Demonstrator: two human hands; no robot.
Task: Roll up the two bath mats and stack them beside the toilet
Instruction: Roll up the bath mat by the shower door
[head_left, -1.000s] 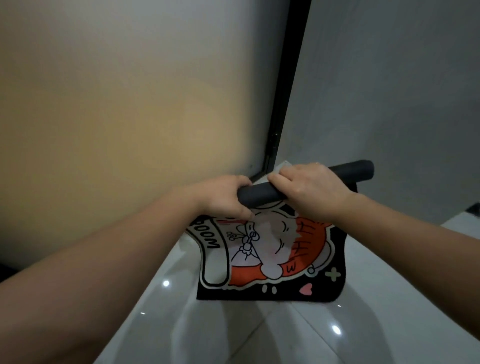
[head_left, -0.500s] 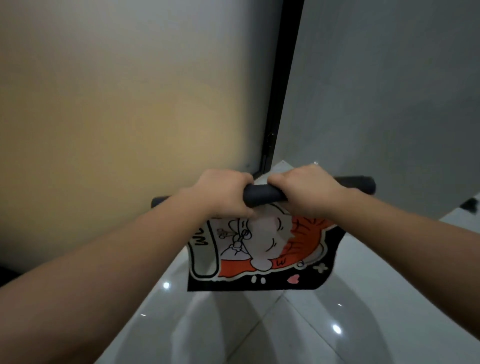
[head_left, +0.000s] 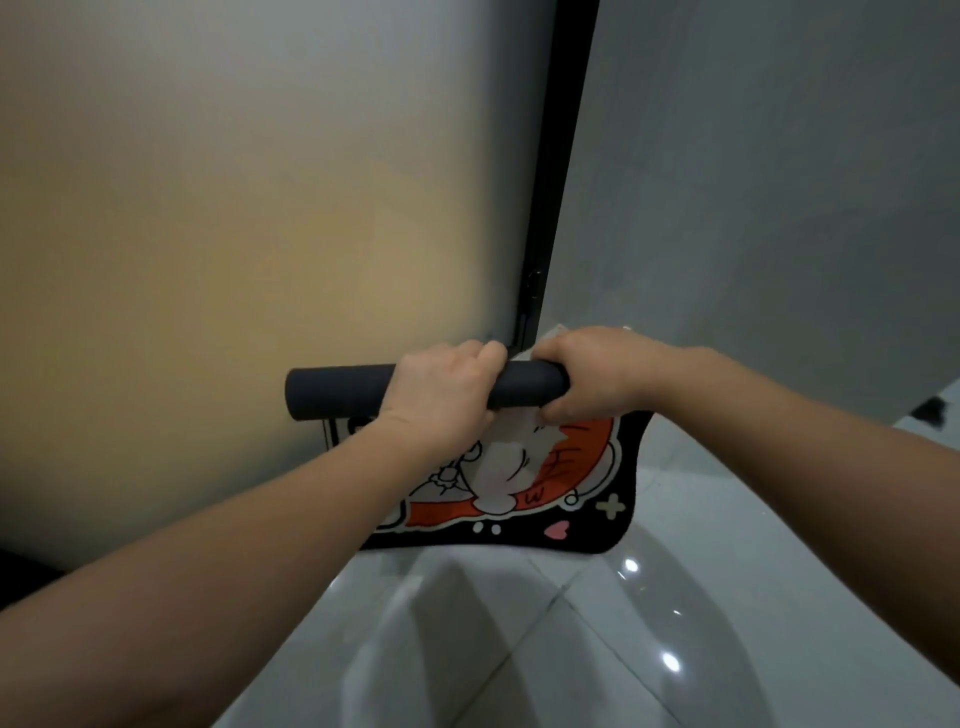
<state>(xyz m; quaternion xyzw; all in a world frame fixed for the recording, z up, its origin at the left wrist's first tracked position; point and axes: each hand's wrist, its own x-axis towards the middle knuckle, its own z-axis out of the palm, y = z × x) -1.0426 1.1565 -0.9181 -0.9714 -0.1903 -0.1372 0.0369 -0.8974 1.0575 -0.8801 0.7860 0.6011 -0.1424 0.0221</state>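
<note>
A black bath mat (head_left: 561, 478) with an orange and white cartoon print hangs in the air above the floor. Its top part is wound into a dark grey roll (head_left: 343, 392) that lies level in front of me. My left hand (head_left: 447, 387) grips the roll near its middle, and my right hand (head_left: 597, 374) grips its right end. The unrolled part dangles below both hands, with its lower edge close above the tiles. Only this one mat is in view, and no toilet shows.
A frosted glass panel (head_left: 260, 218) with a black frame (head_left: 561, 171) fills the left. A grey wall (head_left: 779, 182) stands on the right. Glossy white floor tiles (head_left: 597, 649) lie below. A small dark object (head_left: 932, 410) sits at the far right edge.
The roll has shifted left and grown thicker as both hands turned it. The hanging part is shorter and has lifted off the floor.
</note>
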